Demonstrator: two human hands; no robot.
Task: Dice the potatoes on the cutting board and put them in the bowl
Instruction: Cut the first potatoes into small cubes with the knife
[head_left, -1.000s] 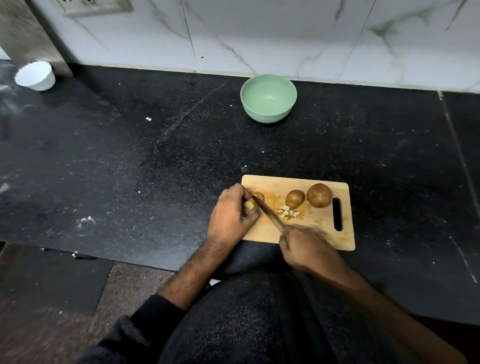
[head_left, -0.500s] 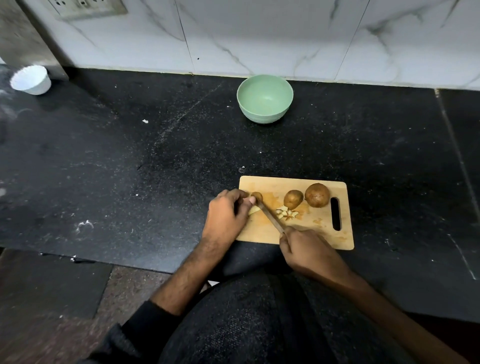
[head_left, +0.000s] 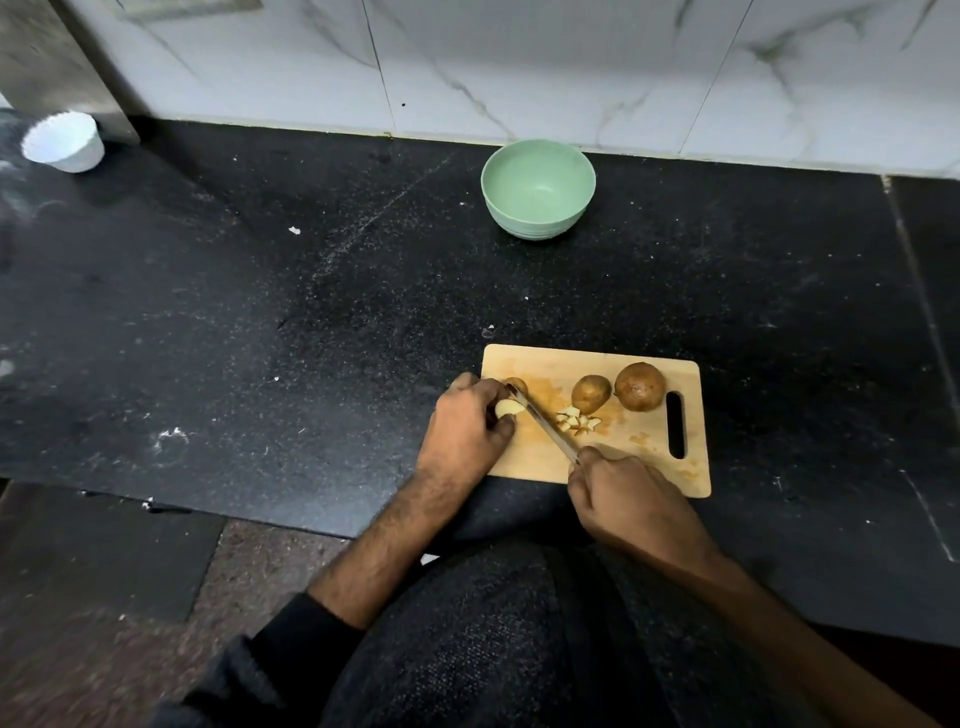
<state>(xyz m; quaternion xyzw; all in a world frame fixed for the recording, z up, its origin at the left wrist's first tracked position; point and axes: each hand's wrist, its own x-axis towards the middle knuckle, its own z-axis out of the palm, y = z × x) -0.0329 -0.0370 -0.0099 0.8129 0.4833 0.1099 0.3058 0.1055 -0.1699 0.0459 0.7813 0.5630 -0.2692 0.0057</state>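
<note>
A wooden cutting board lies near the counter's front edge. My left hand pinches a cut potato piece at the board's left end, with a brown-skinned piece just behind it. My right hand grips the handle of a knife whose blade runs up-left against the pale piece. A small pile of diced potato sits mid-board. Two whole potatoes, a smaller one and a larger one, lie on the right part. The green bowl stands farther back with nothing visible inside.
The black stone counter stretches to the left and right of the board. A small white fluted cup stands at the far left near a metal panel. A marble-tiled wall closes off the back. My dark-clothed lap is below the counter edge.
The pale cut face of the potato piece now shows between my left fingers, and the blade sits beside it. The camera view has shifted slightly; the whole potatoes and bowl stayed put.
</note>
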